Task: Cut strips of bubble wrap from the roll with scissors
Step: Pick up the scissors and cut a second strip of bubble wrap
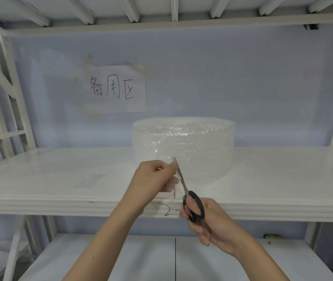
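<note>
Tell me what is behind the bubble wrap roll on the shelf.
Behind the bubble wrap roll only the pale blue back wall shows, with a handwritten paper sign up and to the left. The roll hides the wall's lowest part and the shelf directly behind it.

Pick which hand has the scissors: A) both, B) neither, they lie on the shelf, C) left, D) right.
D: the right hand has its fingers through the black handles of the scissors, blades pointing up along the bubble wrap; the left hand only pinches the loose sheet beside the blades.
</note>
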`<action>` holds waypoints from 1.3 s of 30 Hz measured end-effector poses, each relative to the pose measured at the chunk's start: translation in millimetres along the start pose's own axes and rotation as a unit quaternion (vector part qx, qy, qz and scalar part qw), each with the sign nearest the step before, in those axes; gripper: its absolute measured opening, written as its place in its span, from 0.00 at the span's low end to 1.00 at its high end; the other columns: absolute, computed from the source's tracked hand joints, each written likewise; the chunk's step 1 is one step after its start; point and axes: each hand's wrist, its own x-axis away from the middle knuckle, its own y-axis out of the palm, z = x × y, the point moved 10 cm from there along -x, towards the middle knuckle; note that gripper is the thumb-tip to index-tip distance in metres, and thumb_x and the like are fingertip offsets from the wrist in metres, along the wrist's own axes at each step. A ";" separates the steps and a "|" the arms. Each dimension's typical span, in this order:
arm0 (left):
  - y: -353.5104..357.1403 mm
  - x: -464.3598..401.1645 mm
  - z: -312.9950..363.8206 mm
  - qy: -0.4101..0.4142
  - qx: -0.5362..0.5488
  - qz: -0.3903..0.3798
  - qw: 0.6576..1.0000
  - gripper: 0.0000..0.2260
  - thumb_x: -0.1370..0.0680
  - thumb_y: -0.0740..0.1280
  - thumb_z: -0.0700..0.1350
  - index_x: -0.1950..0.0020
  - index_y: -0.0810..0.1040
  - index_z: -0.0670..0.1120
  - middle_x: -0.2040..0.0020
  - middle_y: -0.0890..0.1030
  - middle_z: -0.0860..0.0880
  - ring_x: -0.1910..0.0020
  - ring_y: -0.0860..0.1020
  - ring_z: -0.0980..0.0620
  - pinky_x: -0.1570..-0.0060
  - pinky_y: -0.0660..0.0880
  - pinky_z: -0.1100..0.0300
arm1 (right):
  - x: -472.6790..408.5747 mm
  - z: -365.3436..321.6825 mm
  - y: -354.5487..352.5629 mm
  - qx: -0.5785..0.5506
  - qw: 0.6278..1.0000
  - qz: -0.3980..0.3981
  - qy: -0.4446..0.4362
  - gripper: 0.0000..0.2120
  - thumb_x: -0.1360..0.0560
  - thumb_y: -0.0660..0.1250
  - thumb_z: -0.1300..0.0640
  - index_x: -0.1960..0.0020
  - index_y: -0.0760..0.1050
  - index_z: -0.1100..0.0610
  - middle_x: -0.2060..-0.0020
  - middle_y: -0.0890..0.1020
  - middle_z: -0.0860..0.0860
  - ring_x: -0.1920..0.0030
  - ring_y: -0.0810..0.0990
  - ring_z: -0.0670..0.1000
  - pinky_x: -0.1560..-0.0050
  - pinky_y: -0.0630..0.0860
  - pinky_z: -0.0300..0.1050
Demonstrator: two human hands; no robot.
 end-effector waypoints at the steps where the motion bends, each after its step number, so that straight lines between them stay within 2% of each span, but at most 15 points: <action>1: 0.3 -0.9 -0.6 0.001 0.002 -0.003 1.000 0.09 0.23 0.68 0.44 0.59 0.82 0.39 0.66 0.85 0.45 0.69 0.80 0.52 0.65 0.79 0.62 | 0.3 0.0 -1.2 -0.002 1.000 0.003 0.001 0.14 0.24 0.65 0.54 0.66 0.70 0.57 0.67 0.72 0.52 0.80 0.66 0.45 0.86 0.64 0.34; 4: 1.0 -0.8 -3.3 0.010 0.016 -0.014 1.000 0.07 0.23 0.68 0.39 0.57 0.83 0.37 0.68 0.84 0.47 0.68 0.78 0.52 0.65 0.79 0.63 | 1.0 -0.1 -5.4 0.007 1.000 0.004 0.009 0.21 0.31 0.72 0.40 0.69 0.73 0.56 0.67 0.74 0.52 0.80 0.65 0.46 0.86 0.62 0.34; 6: 2.5 0.9 -4.1 0.019 0.023 -0.022 0.999 0.07 0.22 0.68 0.39 0.55 0.83 0.37 0.68 0.83 0.48 0.67 0.77 0.51 0.64 0.79 0.64 | 0.8 -1.7 -7.2 0.019 1.000 0.001 0.016 0.23 0.33 0.69 0.36 0.66 0.72 0.57 0.66 0.76 0.51 0.80 0.64 0.46 0.85 0.59 0.33; 9: 6.8 3.2 -1.7 0.035 0.036 -0.038 0.998 0.05 0.23 0.69 0.39 0.56 0.83 0.39 0.68 0.83 0.48 0.68 0.77 0.54 0.64 0.78 0.65 | -1.8 -8.7 -7.1 0.033 0.999 -0.003 0.024 0.24 0.32 0.66 0.36 0.64 0.70 0.57 0.65 0.76 0.51 0.79 0.64 0.46 0.84 0.58 0.32; 12: 5.6 2.7 3.1 0.049 0.045 -0.034 0.997 0.05 0.23 0.69 0.38 0.58 0.83 0.40 0.69 0.83 0.48 0.69 0.77 0.54 0.63 0.78 0.64 | -5.5 -15.7 -3.7 0.034 0.999 -0.014 0.023 0.25 0.35 0.69 0.34 0.63 0.70 0.57 0.64 0.77 0.52 0.78 0.65 0.46 0.85 0.59 0.33; 16: 0.5 0.3 7.3 0.063 0.029 -0.032 0.997 0.05 0.23 0.68 0.37 0.56 0.82 0.36 0.69 0.83 0.47 0.68 0.77 0.53 0.64 0.78 0.64 | -6.3 -18.5 -3.9 0.039 0.999 -0.014 0.014 0.24 0.32 0.67 0.37 0.61 0.69 0.59 0.65 0.76 0.51 0.79 0.65 0.45 0.85 0.59 0.32; 19: -0.9 -0.1 5.5 0.063 0.011 -0.048 0.997 0.05 0.23 0.68 0.37 0.56 0.82 0.37 0.69 0.82 0.46 0.70 0.76 0.55 0.65 0.76 0.65 | -6.3 -17.0 -3.1 0.037 0.999 -0.018 0.001 0.20 0.30 0.66 0.40 0.66 0.71 0.58 0.65 0.74 0.52 0.80 0.64 0.44 0.86 0.59 0.32; 21: -0.7 0.3 3.2 0.060 0.000 -0.057 0.997 0.05 0.23 0.68 0.37 0.57 0.82 0.38 0.69 0.82 0.47 0.71 0.76 0.55 0.65 0.75 0.66 | -8.3 -13.0 -2.5 0.030 0.999 -0.021 0.005 0.22 0.29 0.68 0.39 0.67 0.71 0.57 0.65 0.74 0.53 0.80 0.63 0.44 0.86 0.59 0.32; 25: 4.6 2.2 -0.8 0.049 -0.005 -0.087 0.995 0.05 0.23 0.69 0.38 0.58 0.81 0.40 0.69 0.82 0.47 0.71 0.77 0.55 0.65 0.75 0.65 | -14.9 -9.3 1.2 -0.013 0.999 -0.029 0.031 0.24 0.34 0.68 0.36 0.62 0.71 0.58 0.65 0.77 0.53 0.79 0.65 0.45 0.86 0.59 0.33; 28: 4.8 2.6 -1.5 0.045 -0.004 -0.095 0.994 0.05 0.23 0.69 0.38 0.58 0.81 0.40 0.69 0.82 0.48 0.71 0.77 0.55 0.65 0.75 0.65 | -17.4 -16.8 2.8 0.010 0.999 -0.026 0.018 0.25 0.31 0.69 0.36 0.61 0.69 0.58 0.65 0.76 0.52 0.79 0.65 0.45 0.86 0.59 0.33; 30: 3.7 1.9 -2.3 0.042 -0.007 -0.097 0.994 0.05 0.23 0.69 0.38 0.58 0.81 0.41 0.69 0.82 0.48 0.70 0.77 0.55 0.64 0.75 0.65 | -17.3 -22.5 3.1 0.022 0.999 -0.024 -0.001 0.22 0.30 0.67 0.39 0.62 0.69 0.58 0.67 0.75 0.51 0.80 0.64 0.43 0.86 0.59 0.32; 33: -0.6 0.1 -2.0 0.035 -0.015 -0.089 0.995 0.07 0.23 0.69 0.42 0.57 0.83 0.40 0.67 0.83 0.48 0.66 0.80 0.54 0.61 0.78 0.63 | -18.1 -25.1 3.8 0.028 0.999 -0.023 -0.016 0.22 0.33 0.68 0.38 0.64 0.69 0.58 0.70 0.72 0.51 0.80 0.62 0.44 0.86 0.59 0.32; 37: -8.6 -1.9 2.4 0.031 0.020 -0.047 0.998 0.18 0.22 0.67 0.54 0.56 0.83 0.39 0.62 0.84 0.46 0.64 0.80 0.52 0.57 0.81 0.58 | -19.3 -26.5 5.0 0.027 0.999 -0.019 -0.022 0.20 0.34 0.69 0.39 0.68 0.71 0.55 0.70 0.70 0.52 0.79 0.61 0.45 0.85 0.58 0.32; 39: -11.6 -3.6 5.8 0.043 0.018 -0.022 0.999 0.15 0.23 0.68 0.53 0.57 0.83 0.41 0.63 0.83 0.47 0.65 0.80 0.52 0.57 0.81 0.59 | -18.5 -26.8 6.9 0.024 0.999 -0.020 -0.023 0.19 0.35 0.68 0.41 0.66 0.70 0.56 0.74 0.70 0.49 0.80 0.61 0.44 0.86 0.58 0.32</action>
